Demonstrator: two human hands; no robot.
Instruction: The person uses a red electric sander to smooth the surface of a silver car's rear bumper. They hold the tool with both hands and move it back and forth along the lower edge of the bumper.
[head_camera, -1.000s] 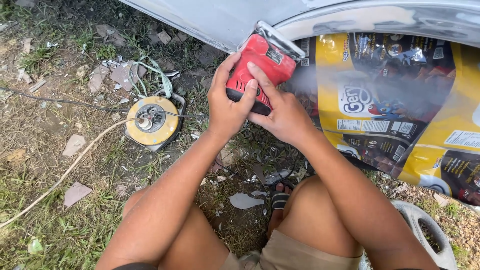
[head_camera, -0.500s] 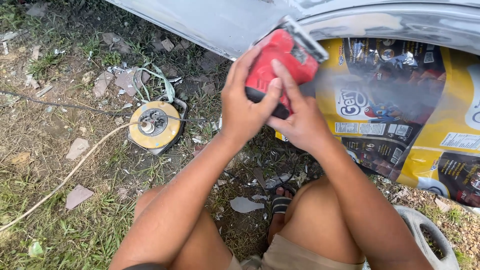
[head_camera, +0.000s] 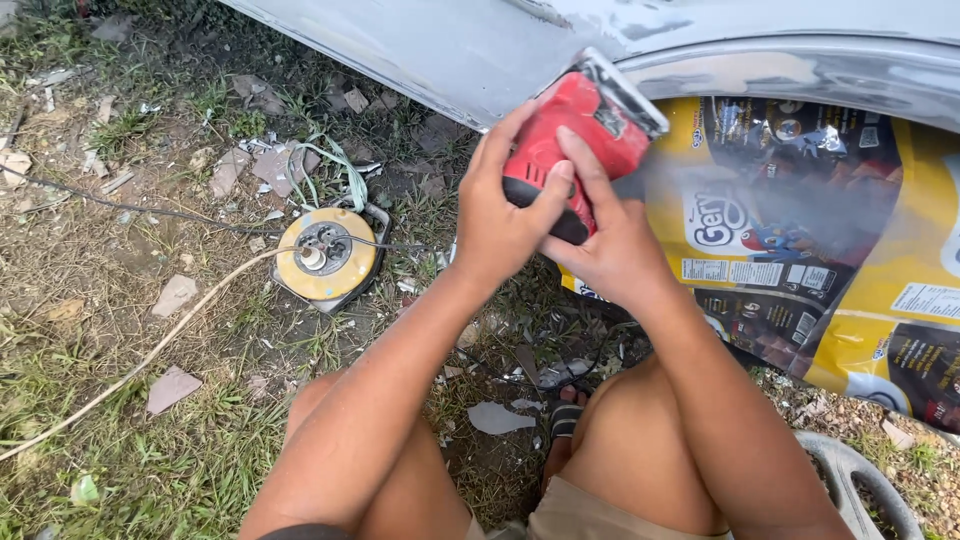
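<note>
Both hands grip a red and black electric sander (head_camera: 580, 130), its flat pad pressed against the grey car body panel (head_camera: 450, 55) just beside the wheel arch. My left hand (head_camera: 500, 215) wraps the tool's left side, thumb over its black rear. My right hand (head_camera: 610, 240) covers it from the right, index finger laid along the red top. I am squatting, knees showing below my forearms.
A yellow cable reel (head_camera: 325, 255) lies on the grass to the left, with a cord (head_camera: 130, 365) running off lower left. Yellow printed plastic sheeting (head_camera: 850, 290) masks the wheel opening. Rubble and paper scraps litter the ground. A grey rim (head_camera: 860, 480) sits lower right.
Both hands have carried the sander up and to the right, from the panel's lower edge toward the wheel arch lip. The view has shifted slightly.
</note>
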